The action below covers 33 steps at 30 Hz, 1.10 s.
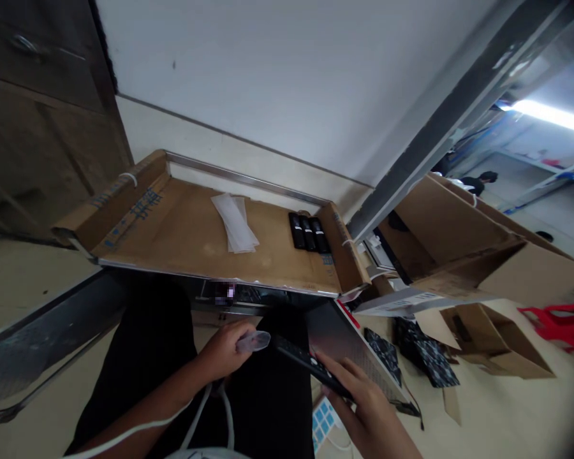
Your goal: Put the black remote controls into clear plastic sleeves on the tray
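My left hand (227, 352) is closed around a clear plastic sleeve (254, 342), its open end pointing right. In my right hand (358, 398) is a black remote control (310, 364), its far end close to the mouth of the sleeve. Both hands are above my lap, below the front edge of a cardboard-lined tray (186, 236). Several flat translucent sleeves (235, 223) lie overlapping near the tray's middle. At its right end, black remote controls (309, 233) with small white labels rest side by side.
A white wall (277, 76) rises behind the tray. To the right stands a large cardboard box (463, 236), with another open box (502, 341) on the floor. Black patterned bags (423, 354) and a red stool (562, 325) are farther right. A person (479, 183) appears in the background.
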### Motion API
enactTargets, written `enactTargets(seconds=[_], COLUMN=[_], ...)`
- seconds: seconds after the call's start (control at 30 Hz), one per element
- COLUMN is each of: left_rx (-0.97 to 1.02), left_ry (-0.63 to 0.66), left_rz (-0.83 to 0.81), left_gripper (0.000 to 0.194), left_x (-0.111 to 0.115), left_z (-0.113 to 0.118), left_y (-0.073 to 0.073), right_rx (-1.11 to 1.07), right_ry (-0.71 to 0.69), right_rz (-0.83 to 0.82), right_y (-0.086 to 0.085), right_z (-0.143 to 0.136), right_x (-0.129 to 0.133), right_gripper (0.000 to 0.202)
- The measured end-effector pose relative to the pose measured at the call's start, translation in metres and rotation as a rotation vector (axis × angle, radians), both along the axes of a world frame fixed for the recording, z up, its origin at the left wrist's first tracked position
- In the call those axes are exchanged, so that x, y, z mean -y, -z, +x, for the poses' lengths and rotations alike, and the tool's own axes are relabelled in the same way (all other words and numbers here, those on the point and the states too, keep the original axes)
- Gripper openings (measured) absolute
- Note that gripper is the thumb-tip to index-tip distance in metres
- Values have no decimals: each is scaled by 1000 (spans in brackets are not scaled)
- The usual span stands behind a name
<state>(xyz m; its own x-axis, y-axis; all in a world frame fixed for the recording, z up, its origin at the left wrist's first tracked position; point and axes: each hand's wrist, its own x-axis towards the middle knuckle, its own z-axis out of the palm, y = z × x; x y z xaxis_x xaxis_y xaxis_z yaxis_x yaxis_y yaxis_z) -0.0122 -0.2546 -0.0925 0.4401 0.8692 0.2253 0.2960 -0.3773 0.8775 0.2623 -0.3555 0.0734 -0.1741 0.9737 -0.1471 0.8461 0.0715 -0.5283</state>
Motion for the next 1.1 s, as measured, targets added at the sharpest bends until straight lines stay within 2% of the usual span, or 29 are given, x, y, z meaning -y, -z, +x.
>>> enactTargets(seconds=[0.2,0.33,0.43,0.73,0.87,1.1], left_rx=[-44,-53,-50,-58,-64,-60], left_ry=[-21,-46,-38,-36,-34,-13], left_rz=[-9,-28,-47,-50,-39,-42], left_gripper=[10,19,17,17,11,13], left_x=[2,0,0,2,2,3], left_z=[-9,-15,-16,-16,-16,-17], left_y=[13,19,21,25,24,20], right_rx=[89,126,155,247,262,280], right_ry=[-28,-36,-43,-28,-16,-46], right_rz=[-38,-43,-37,-63,-49,-81], right_y=[7,9,9,14,13,10], right_z=[-26,-37,-41,-44,-44,-47], right_x=[-12,-14,-16,-20,-21,-22], right_gripper=[50,53,55,60,60,60])
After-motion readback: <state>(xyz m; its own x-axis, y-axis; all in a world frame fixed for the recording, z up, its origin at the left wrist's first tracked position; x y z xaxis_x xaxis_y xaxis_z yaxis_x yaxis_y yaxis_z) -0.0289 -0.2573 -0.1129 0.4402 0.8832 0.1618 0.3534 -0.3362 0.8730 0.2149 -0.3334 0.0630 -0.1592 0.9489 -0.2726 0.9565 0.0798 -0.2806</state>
